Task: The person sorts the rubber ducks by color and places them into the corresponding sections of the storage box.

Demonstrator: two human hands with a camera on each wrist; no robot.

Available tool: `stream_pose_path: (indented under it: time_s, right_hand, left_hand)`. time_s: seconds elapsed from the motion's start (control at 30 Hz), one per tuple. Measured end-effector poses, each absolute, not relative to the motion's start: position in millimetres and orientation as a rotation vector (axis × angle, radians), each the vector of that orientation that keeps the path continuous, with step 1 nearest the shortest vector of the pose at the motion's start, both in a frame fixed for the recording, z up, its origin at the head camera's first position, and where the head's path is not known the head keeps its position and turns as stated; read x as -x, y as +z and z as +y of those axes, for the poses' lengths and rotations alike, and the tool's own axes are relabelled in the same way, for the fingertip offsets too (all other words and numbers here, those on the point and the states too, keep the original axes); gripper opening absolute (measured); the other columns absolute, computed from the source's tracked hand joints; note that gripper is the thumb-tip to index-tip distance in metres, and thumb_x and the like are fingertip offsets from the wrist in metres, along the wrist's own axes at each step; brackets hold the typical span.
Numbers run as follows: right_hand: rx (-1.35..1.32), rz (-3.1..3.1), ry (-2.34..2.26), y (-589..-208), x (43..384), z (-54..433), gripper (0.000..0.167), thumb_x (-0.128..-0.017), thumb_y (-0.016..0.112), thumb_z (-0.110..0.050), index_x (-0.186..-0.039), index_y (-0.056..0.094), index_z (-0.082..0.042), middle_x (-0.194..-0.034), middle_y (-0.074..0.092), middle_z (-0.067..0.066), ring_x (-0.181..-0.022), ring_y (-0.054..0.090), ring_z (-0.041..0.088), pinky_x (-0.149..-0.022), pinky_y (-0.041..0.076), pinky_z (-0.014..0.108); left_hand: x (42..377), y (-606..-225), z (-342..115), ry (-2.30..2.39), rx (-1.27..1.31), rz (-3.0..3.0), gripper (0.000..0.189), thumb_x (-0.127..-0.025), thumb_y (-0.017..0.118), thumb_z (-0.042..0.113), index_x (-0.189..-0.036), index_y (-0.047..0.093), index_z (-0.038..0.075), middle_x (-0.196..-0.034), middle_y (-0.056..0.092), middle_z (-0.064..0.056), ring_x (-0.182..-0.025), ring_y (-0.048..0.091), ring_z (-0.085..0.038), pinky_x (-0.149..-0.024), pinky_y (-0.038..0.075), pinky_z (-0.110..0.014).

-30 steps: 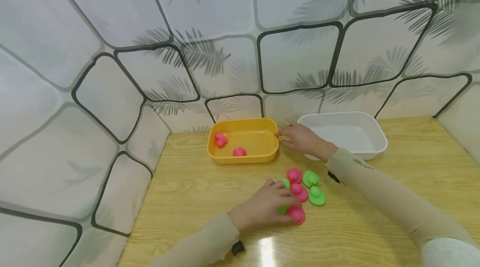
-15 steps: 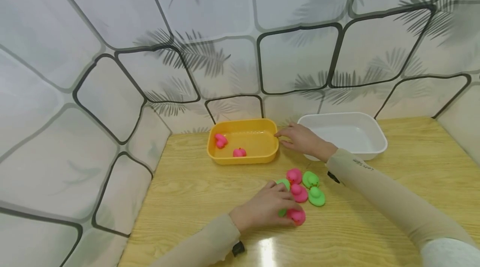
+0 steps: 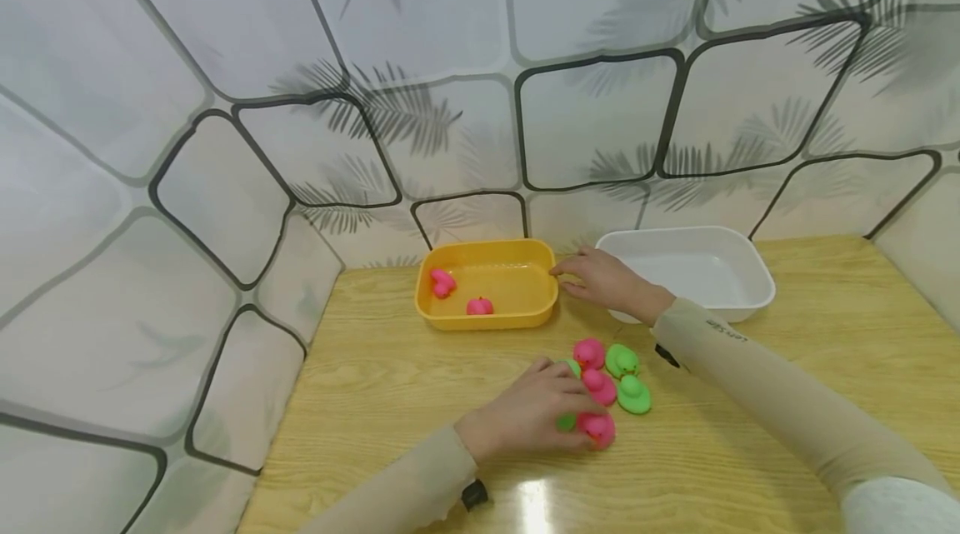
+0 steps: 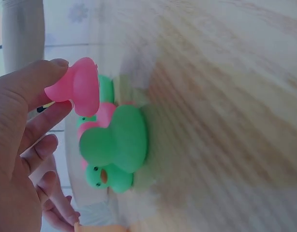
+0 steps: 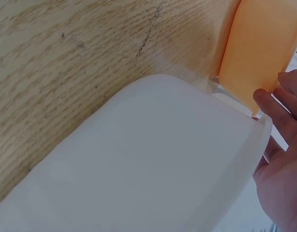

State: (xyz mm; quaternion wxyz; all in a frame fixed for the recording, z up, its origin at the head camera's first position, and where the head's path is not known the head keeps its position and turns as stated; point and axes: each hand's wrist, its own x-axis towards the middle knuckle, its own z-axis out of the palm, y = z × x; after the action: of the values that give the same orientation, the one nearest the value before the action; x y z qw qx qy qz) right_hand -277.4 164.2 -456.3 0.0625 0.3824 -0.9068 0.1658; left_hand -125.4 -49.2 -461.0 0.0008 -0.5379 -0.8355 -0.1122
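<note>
My left hand pinches a pink rubber duck between thumb and index finger; whether its base touches the table cannot be told. Beside that hand, partly covered by it in the head view, are two green ducks. Farther right sit two pink ducks and two green ducks, close together on the table. Fingertips of my right hand rest against the right rim of a yellow basin, fingers relaxed. Inside that basin lie two pink ducks.
A white basin stands to the right of the yellow one, partly behind my right wrist. Both are at the back of the wooden table, near the patterned wall. Another wall rises at the left.
My left hand and the pinched pink duck have shifted very slightly to the right. The right hand stays at the yellow basin's rim.
</note>
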Motion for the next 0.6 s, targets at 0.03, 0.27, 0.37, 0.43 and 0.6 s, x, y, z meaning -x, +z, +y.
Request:
stream_pose_path:
  time_s: [0.03,0.27,0.37,0.43,0.6]
  right_hand:
    - [-1.159,-2.739,0.5,-456.4,277.6,164.3,0.027,-0.096,0.074,-0.012,-0.12,0.075,-0.002,-0.115,0.077,0.013,-0.092,0.061,0.032,-0.086,0.051,0.049]
    - [-1.16,-2.749,0.499,-455.0,277.8,163.9,0.027,-0.096,0.075,-0.013,-0.12,0.075,-0.001,-0.115,0.077,0.013,-0.094,0.061,0.032,-0.091,0.051,0.051]
    - [-1.157,-2.75,0.499,-455.4,278.5,163.7,0.027,-0.096,0.075,-0.013,-0.12,0.075,-0.001,-0.114,0.077,0.013,-0.094,0.062,0.033,-0.091,0.051,0.051]
    - [-1.159,-2.741,0.499,-455.8,279.0,163.5,0.026,-0.096,0.075,-0.013,-0.119,0.076,-0.001,-0.113,0.077,0.013,-0.095,0.062,0.033,-0.091,0.052,0.051]
    - [-1.161,-2.724,0.5,-457.5,279.4,163.8,0.026,-0.095,0.075,-0.012,-0.118,0.076,-0.001,-0.112,0.077,0.013,-0.095,0.063,0.033,-0.09,0.052,0.05]
  left_hand:
    - [126.3,-459.9,-50.2,-0.343,1.683,-2.62,0.038,-0.093,0.076,0.05,-0.126,0.075,0.031,-0.121,0.073,0.017,-0.109,0.054,-0.005,-0.094,0.035,-0.023]
    - [137.3,-446.9,-60.4,-0.337,1.614,-2.646,0.038,-0.092,0.079,0.047,-0.124,0.076,0.027,-0.117,0.074,0.014,-0.112,0.056,-0.009,-0.096,0.038,-0.029]
    - [145.4,-439.8,-66.0,-0.341,1.602,-2.639,0.035,-0.092,0.079,0.045,-0.122,0.077,0.026,-0.115,0.074,0.012,-0.112,0.056,-0.011,-0.095,0.039,-0.031]
    - [152.6,-435.6,-70.1,-0.369,1.583,-2.628,0.034,-0.092,0.08,0.042,-0.12,0.077,0.024,-0.114,0.074,0.01,-0.11,0.056,-0.013,-0.095,0.039,-0.032]
    - [172.8,-428.3,-79.7,-0.441,1.498,-2.618,0.034,-0.091,0.081,0.038,-0.121,0.077,0.021,-0.111,0.074,0.007,-0.105,0.055,-0.016,-0.09,0.039,-0.033]
